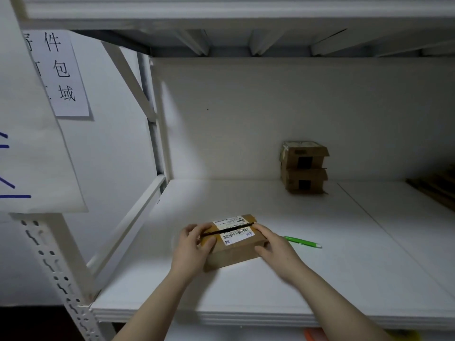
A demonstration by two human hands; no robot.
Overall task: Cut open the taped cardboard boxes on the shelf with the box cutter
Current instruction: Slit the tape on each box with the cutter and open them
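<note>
Cardboard, brown: small box (234,244) flat on the white shelf board (320,279), near the front edge, left of centre. Top face carrying a white barcode label (234,231). Dark slit along the centre seam, running through the label, flaps slightly parted. Gripped at both ends.

Fingers of the left hand (194,244) curled over the left end, thumb on the top face just below the slit. Fingers of the right hand (273,244) curled over the right end beside the slit, thumb against the front side wall.

Green box cutter (304,242) lying loose on the board just right of the right hand, held by neither hand, apart from the small box, pale tip pointing right. Blade state not discernible.

Two further cardboard boxes (304,168) stacked one on the other against the back wall, right of centre, well apart from the small box, a dark strip on each front face.

White paper sign (59,72) with black characters on the left wall. Perforated upright (56,267) at the front left corner of the board.
</note>
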